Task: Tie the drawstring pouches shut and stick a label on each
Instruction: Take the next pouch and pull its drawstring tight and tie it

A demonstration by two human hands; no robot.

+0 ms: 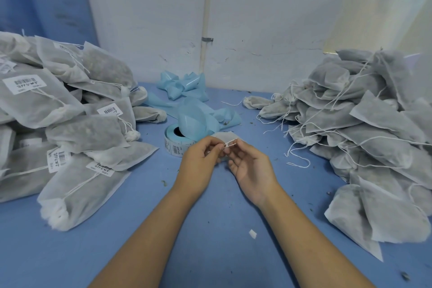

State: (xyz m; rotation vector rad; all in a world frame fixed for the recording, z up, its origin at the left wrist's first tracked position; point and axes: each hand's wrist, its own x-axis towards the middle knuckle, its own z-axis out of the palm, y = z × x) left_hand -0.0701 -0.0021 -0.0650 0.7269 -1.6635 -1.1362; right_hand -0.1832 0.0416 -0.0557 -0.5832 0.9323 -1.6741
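Note:
A white drawstring pouch (225,136) lies on the blue table (210,229) at the centre, mostly hidden behind my hands. My left hand (199,161) pinches its white drawstring (230,142) between thumb and fingertips. My right hand (251,166) pinches the same string from the other side, palm turned up, its other fingers loosely spread. The string loops between the two hands. A roll of barcode labels (176,141) on blue backing stands just behind my left hand.
A heap of labelled, tied pouches (65,124) fills the left side. A heap of unlabelled pouches (364,128) with loose strings fills the right. Spent blue backing strip (187,91) curls near the white wall. A small white scrap (252,234) lies on the table.

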